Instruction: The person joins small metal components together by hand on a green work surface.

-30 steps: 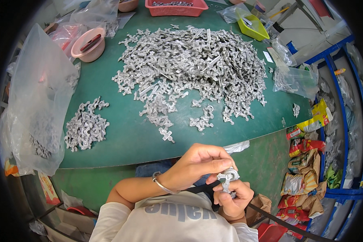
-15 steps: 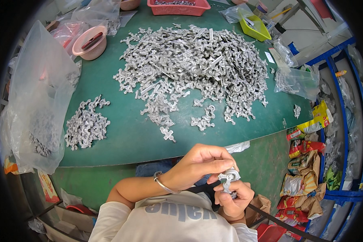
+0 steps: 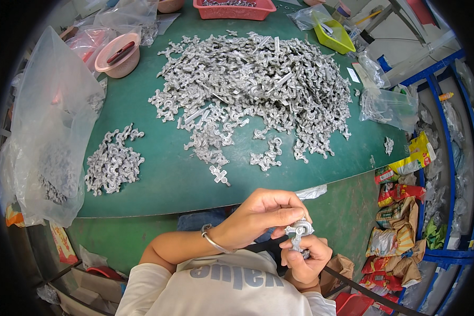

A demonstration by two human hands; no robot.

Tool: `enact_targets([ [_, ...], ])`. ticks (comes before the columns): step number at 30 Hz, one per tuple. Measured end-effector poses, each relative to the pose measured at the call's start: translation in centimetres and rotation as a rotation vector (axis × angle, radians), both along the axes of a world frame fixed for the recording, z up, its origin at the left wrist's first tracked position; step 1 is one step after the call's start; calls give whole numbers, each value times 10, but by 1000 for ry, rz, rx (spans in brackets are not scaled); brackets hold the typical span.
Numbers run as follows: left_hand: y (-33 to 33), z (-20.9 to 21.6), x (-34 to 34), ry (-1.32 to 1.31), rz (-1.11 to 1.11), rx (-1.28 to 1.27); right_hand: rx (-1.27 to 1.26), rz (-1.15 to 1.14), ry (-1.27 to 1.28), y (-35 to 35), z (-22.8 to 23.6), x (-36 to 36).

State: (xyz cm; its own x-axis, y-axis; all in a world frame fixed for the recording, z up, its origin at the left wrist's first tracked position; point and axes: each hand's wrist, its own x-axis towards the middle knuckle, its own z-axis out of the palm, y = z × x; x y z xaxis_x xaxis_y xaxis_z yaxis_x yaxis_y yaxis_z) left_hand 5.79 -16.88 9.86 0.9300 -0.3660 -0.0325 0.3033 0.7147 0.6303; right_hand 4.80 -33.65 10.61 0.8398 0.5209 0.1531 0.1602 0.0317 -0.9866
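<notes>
My left hand [image 3: 268,213], with a metal bangle at its wrist, is closed in a pinch on the upper end of a curved silver metal casting [image 3: 299,229]. From below, my right hand [image 3: 306,258] grips the same casting between thumb and bent fingers. The fingers hide part of it, and I cannot tell whether it is one piece or several together. Just past the hands lies a green table [image 3: 195,201]. A big heap of similar castings [image 3: 258,79] covers its middle, a smaller pile [image 3: 113,164] sits at left, and one cross-shaped piece [image 3: 219,175] lies near the front edge.
A large clear plastic bag [image 3: 50,121] stands at the table's left. Behind it is a pink bowl [image 3: 117,67] with a red-handled tool. At the far side are a red basket [image 3: 234,12] and a yellow-green basket [image 3: 336,44]. Blue shelving [image 3: 441,116] and colourful packets [image 3: 387,241] line the right.
</notes>
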Motion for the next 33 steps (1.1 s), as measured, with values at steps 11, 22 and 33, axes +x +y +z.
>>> enact_targets([
  [11,-2,-2,0,-8,18,-16,-22,-16,-32,-2,0,2],
  [22,-4,-2,-2,-113,80,38,109,-142,-35,-3,1,3],
  [33,-4,-2,-3,-152,80,72,143,-159,-53,-5,1,5],
])
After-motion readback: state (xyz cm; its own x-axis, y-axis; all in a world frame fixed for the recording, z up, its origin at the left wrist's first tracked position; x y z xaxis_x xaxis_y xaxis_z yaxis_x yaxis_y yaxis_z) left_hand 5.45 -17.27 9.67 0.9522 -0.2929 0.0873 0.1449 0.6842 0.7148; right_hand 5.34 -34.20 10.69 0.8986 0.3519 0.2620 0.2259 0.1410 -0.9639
